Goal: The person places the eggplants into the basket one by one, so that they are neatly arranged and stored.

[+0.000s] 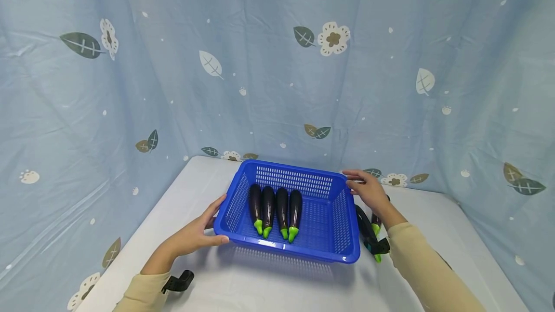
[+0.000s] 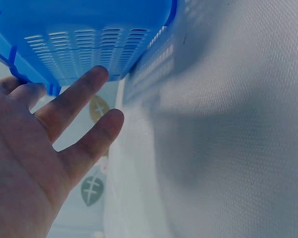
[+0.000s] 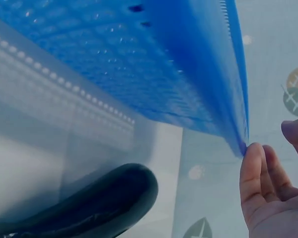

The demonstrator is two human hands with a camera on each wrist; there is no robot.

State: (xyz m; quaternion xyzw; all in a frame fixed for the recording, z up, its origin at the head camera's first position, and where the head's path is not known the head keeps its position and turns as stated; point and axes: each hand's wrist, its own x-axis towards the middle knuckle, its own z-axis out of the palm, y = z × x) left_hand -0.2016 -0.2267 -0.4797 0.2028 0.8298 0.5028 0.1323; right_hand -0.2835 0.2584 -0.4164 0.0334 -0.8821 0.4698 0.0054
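A blue slotted plastic basket (image 1: 318,215) sits between both hands, with several dark eggplants (image 1: 282,208) side by side in its left half, green stems toward me. My left hand (image 1: 191,237) holds the basket's near left corner, thumb at the front rim and forefinger along the left rim. In the left wrist view its two lower fingers (image 2: 84,141) extend beside the slotted wall. At the far right corner, my right hand (image 1: 368,191) touches the rim with its fingertips. Its fingers (image 3: 253,171) are nearly straight, with one digit apart from the rim.
Right of the basket, at least two more eggplants (image 3: 104,198) lie on the white tabletop (image 1: 243,288), partly hidden by the right arm and its wrist camera (image 1: 381,246). A blue patterned curtain (image 1: 269,100) hangs along the back and sides.
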